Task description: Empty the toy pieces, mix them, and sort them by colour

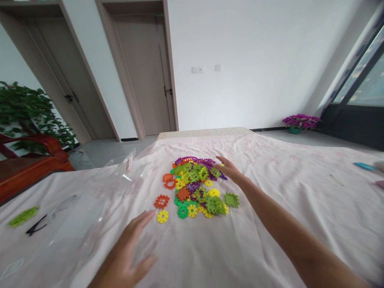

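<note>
A heap of flat plastic building pieces [193, 188] in green, yellow, orange and purple lies on the cloth before me. My left hand [132, 244] is nearest to a yellow notched disc [163, 216] and an orange square piece [162, 201] at the heap's left front. Its fingers and thumb are apart, with nothing in them. At the far right side of the heap is my right hand [230, 170], fingers stretched towards the purple and green pieces. I cannot tell whether it touches them. Closer to me, a green square piece [231, 200] lies off the heap's right side.
A clear plastic bag [75, 224] spreads over the left of the pale cloth [270, 168]. Beside it are a green piece [23, 217] and a black strap [36, 225]. A blue item [364, 166] lies far right. A wooden chair [33, 160] stands at left.
</note>
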Available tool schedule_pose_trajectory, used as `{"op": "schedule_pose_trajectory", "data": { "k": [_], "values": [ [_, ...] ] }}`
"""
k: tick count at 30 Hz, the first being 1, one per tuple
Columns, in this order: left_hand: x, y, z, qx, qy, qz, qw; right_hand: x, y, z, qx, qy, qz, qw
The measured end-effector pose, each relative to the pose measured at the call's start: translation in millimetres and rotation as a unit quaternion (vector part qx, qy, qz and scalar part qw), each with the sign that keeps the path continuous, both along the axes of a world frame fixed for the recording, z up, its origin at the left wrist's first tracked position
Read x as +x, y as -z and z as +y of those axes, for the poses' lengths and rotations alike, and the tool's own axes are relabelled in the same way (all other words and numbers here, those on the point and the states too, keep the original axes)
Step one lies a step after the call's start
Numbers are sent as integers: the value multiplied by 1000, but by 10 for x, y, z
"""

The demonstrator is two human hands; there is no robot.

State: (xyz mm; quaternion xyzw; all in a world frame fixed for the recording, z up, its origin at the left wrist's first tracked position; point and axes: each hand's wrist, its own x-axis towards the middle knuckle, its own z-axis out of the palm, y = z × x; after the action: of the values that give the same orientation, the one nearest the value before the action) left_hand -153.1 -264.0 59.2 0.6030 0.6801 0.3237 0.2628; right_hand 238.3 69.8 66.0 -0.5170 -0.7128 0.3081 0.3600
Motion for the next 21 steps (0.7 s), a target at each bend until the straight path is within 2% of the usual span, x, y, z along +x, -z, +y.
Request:
{"op": "schedule_pose_trajectory", "data": {
  "k": [2,5,8,10,13,16,18,21],
  "values": [
    [447,-36,509,-4,102,83,991,218,135,101,-7,63,-118,991],
    [806,5,1290,-37,68,189,979,392,302,230,-33,111,-229,967],
    [868,113,1921,-75,33,219,972,330,372,315,-26,66,-257,964],
    [870,180,2208,-62,41,229,971,183,372,334,-8,15,-242,970],
    [937,246,2450,-4,65,225,972,-113,355,286,4,-47,-170,984],
    [1075,282,2543,62,76,180,979,-418,359,169,-6,-105,-34,994],
    [1172,296,2569,88,79,108,987,-599,361,83,-17,-134,61,989],
    [1295,287,2600,119,88,-42,988,-793,306,-30,-50,-97,162,981]
  ]
}}
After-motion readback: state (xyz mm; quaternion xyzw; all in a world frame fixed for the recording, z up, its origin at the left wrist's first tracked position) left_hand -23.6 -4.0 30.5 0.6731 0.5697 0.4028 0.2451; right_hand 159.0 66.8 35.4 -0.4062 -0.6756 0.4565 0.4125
